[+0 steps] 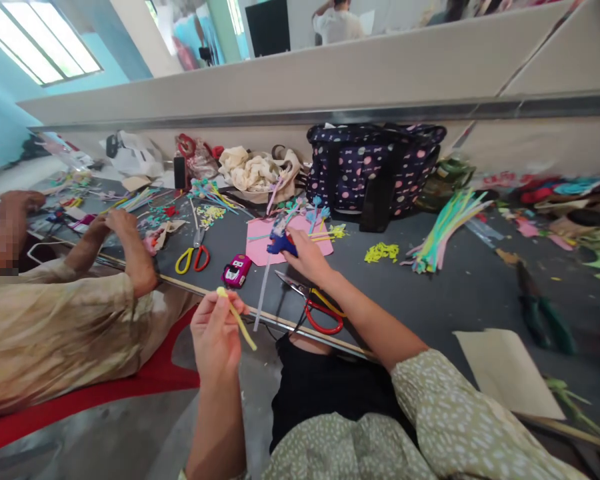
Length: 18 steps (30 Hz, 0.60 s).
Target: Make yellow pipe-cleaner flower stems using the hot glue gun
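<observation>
My left hand (217, 330), raised in front of the table edge, pinches a yellow pipe cleaner (243, 327) with a thicker, bud-like upper end. My right hand (307, 257) reaches over the table with its fingers around a blue glue gun (279, 244). From the gun a long translucent glue stick (263, 293) sticks out towards the table edge. Beneath lies a pink sheet (257, 250), with pipe-cleaner flowers (316, 212) at its far side. Scissors with red and yellow handles (325, 317) rest below my right wrist. A magenta device (237, 271) lies between my hands.
Small yellow pieces (381, 252) and a pipe-cleaner bundle (445, 230) lie to the right, with pliers (540, 310) and a beige sheet (507, 373) beyond. A dotted bag (375, 167) stands behind. At left, a co-worker (65, 320) sits near other scissors (194, 257).
</observation>
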Tool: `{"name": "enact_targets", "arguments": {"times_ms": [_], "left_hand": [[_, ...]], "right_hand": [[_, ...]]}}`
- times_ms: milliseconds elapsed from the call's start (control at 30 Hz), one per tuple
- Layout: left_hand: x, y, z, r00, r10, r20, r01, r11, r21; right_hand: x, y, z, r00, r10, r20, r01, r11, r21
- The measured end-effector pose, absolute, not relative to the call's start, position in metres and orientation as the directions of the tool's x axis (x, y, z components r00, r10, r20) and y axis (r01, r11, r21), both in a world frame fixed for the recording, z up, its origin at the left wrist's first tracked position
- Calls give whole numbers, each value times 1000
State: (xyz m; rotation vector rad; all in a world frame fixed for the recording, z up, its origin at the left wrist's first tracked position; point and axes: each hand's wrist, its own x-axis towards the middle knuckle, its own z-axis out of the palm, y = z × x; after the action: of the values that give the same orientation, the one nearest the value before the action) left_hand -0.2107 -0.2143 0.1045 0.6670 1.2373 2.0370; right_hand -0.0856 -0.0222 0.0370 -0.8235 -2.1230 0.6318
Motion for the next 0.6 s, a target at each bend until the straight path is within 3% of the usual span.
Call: {"name": "enact_targets", "arguments": {"times_ms": [100,167,233,400,600], "left_hand": [[-189,-177,108,-556,830,49,-360,-294,885],[-166,-148,101,-424,906,-2,-464,-215,860],[-141,-120,92,-312,948,-65,-555,-127,822],[-85,-64,76,-97,973,-211,-676,91,731],[-41,-20,54,91,966,-240,-663,239,710]], "right_hand": [[-32,-20,45,-256,855,451,42,476,-879],[6,-23,50,-166,919,359,-204,324,-924],[41,-31,54,-127,962,242,-340,187,-922],[100,-50,49,-124,991,54,-508,-16,-861],[121,-49,31,-108,994,-23,-593,-83,-801]]}}
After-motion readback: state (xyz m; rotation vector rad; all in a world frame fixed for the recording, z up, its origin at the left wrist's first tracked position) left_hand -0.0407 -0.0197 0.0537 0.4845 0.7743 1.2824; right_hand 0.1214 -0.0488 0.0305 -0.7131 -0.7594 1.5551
